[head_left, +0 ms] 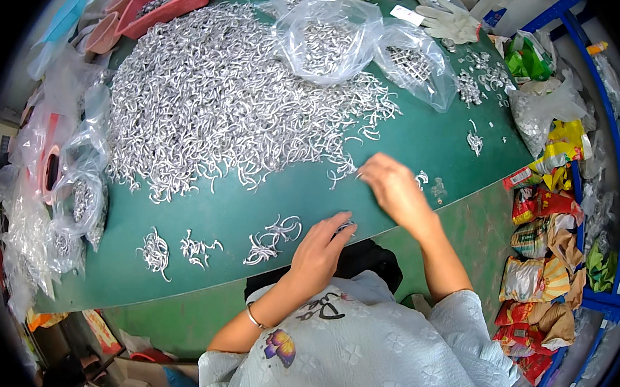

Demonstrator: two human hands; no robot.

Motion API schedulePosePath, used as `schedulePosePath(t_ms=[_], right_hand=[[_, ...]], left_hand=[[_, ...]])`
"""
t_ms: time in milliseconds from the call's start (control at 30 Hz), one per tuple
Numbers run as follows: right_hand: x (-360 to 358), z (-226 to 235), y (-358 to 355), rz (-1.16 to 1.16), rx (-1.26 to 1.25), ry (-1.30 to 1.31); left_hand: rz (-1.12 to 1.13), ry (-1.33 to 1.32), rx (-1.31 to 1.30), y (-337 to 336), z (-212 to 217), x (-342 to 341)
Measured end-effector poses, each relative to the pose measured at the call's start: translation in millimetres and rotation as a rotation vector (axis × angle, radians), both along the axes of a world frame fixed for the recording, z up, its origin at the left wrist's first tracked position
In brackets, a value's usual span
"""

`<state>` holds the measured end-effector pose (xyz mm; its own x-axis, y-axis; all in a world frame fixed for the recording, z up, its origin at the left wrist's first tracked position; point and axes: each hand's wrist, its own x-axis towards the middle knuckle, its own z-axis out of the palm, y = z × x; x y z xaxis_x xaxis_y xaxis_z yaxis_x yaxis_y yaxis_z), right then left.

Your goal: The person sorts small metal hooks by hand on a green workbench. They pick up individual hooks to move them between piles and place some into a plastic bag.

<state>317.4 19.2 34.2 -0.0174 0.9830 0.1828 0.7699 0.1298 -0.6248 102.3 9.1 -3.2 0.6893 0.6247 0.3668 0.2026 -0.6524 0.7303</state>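
Observation:
A broad heap of small curved silvery metal pieces spreads over the green table. My left hand rests near the table's front edge, its fingers curled around a few curved metal pieces that show only in part. To its upper right, my right hand has its fingers drawn together beside some stray pieces at the heap's near edge. Whatever lies between those fingertips is too small to make out. Left of my left hand are small separate clusters, the closest being a loose bunch.
Clear plastic bags of metal parts stand on the heap's far side. A pink tray sits at the back left, and a white glove at the back right. Blue shelving and colourful packages line the right side.

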Motion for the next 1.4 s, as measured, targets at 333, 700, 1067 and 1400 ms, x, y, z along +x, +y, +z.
schedulePosePath(t_ms=[333, 700, 1067, 1400], right_hand=[[-11, 17, 10, -0.216, -0.123, 0.307], [-4, 4, 14, -0.177, -0.110, 0.178], [42, 15, -4, -0.262, -0.246, 0.391], [101, -4, -9, -0.375, -0.188, 0.557]], left_hand=[[0.039, 0.002, -0.016, 0, 4, -1], [0.041, 0.002, -0.018, 0, 4, -1], [0.028, -0.002, -0.029, 1, 6, -1], [0.042, -0.010, -0.033, 1, 5, 1]])
